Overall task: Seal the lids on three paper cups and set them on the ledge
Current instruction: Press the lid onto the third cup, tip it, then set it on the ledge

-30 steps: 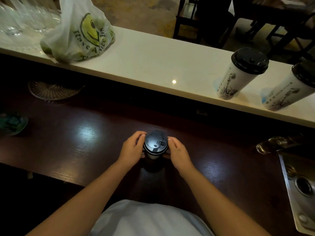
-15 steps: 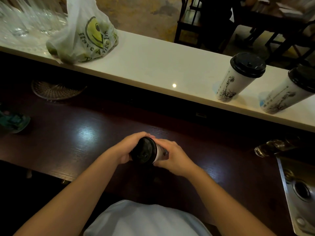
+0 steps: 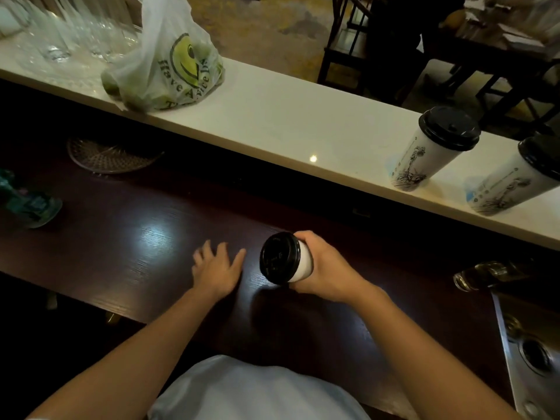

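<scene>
The third cup (image 3: 300, 262) is gripped by the right hand (image 3: 325, 268), lid (image 3: 278, 257) tilted leftward, seemingly for carrying to the ledge (image 3: 288, 122). The left hand (image 3: 216, 269) is spread empty above the counter (image 3: 136, 237).

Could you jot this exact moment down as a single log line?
right hand: grip on tilted white paper cup with black lid | left hand: open, empty | white ledge: two lidded cups

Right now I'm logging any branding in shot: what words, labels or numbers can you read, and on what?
"Have A Nice D…" around a yellow smiley face: on the plastic bag on the ledge; the rest is cut off by folds.
Line drawings and small print on the two ledge cups: too small to read.
Embossed marks on the held cup's lid: too dark to read.
</scene>
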Demonstrator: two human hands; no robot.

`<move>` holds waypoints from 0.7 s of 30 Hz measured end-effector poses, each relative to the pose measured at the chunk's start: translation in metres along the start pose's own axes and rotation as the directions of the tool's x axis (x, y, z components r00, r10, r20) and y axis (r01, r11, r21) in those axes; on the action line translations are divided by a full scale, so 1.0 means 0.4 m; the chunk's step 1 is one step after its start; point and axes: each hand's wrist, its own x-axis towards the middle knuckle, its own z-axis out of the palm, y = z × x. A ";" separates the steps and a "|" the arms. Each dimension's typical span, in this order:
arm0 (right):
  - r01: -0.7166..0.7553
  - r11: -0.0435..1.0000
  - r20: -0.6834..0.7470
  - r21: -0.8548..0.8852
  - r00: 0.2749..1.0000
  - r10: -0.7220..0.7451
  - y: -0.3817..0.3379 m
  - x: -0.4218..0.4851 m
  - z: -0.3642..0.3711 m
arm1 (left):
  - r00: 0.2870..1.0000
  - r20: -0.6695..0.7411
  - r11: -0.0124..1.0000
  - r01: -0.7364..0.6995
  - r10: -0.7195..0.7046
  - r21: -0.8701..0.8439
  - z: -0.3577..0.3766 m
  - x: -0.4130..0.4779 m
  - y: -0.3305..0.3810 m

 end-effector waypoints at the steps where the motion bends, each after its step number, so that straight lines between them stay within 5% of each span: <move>1: 0.013 0.999 -0.016 -0.033 1.000 -0.014 0.003 0.002 -0.012 | 1.000 0.000 0.996 0.005 -0.005 0.090 0.021 -0.010 -0.037; 8: 0.050 0.861 -0.021 -0.506 0.997 -0.070 -0.004 0.021 -0.061 | 0.999 0.045 0.922 -0.028 0.011 0.386 0.096 -0.061 -0.154; 14: 0.088 0.516 0.046 -0.852 0.995 -0.093 -0.076 0.035 -0.078 | 0.998 0.071 0.916 -0.031 0.003 0.400 0.107 -0.066 -0.169; 21: 0.035 0.165 0.028 -0.986 0.999 -0.046 -0.192 0.057 -0.063 | 0.999 0.050 0.928 -0.024 0.006 0.371 0.114 -0.069 -0.174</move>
